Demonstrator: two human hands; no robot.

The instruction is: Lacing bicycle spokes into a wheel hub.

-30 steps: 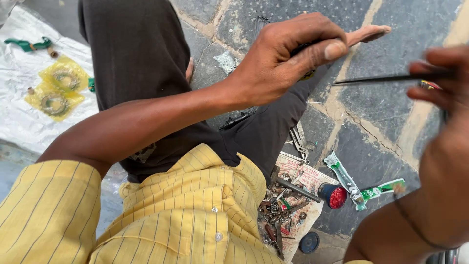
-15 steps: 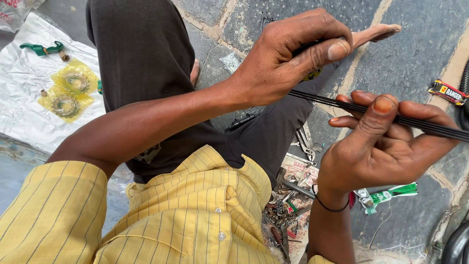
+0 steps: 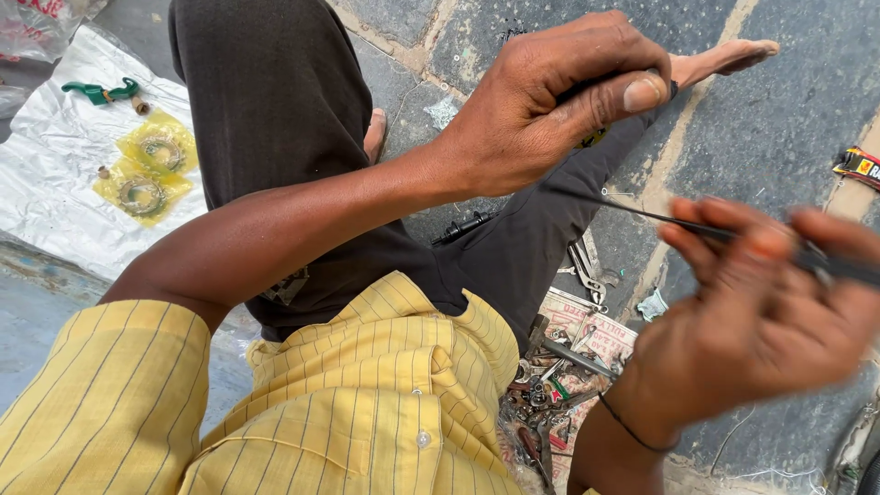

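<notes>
My left hand is clenched at the upper middle, thumb pressed over the fingers, gripping one end of a thin black cable. The cable runs down and to the right into my right hand, which is blurred and holds it between fingers and thumb. Both arms come from yellow striped sleeves. My legs in dark trousers are folded beneath the hands, with a bare foot at the upper right.
A tray of small metal tools and parts lies by my knee. A white sheet at left carries two yellow packets with rings and a green part. Stone paving lies all around.
My right hand has slid down and right along the cable and now looks blurred. The left hand keeps its grip in about the same spot.
</notes>
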